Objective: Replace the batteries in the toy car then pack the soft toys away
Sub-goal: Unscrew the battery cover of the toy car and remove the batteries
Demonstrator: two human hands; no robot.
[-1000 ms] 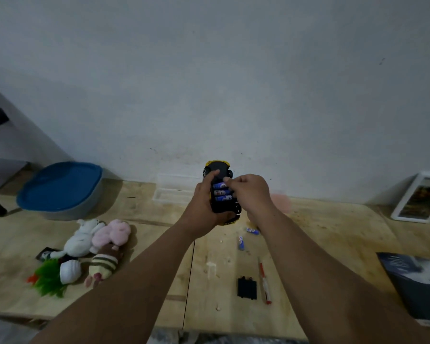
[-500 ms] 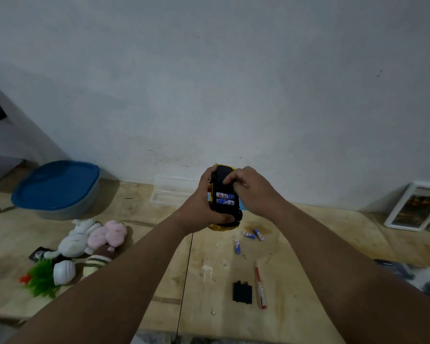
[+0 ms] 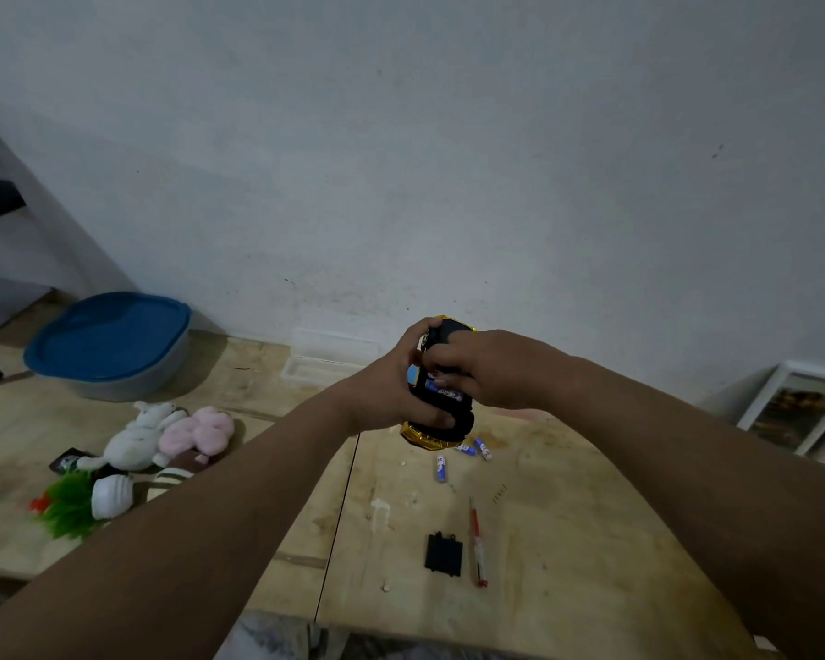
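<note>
Both hands cover most of the toy car [image 3: 441, 421] held above the table [image 3: 567, 540]: left hand [image 3: 391, 388] grips its black underside, right hand [image 3: 489, 369] fingers curl onto blue-white batteries [image 3: 448, 395] in the open bay, gold body barely visible.

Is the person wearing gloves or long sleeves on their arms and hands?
No. Both arms are bare all the way to the picture's edge, with no sleeves showing. The left hand and the right hand have no gloves, and I can see no watch, bracelet or ring on either.
</note>
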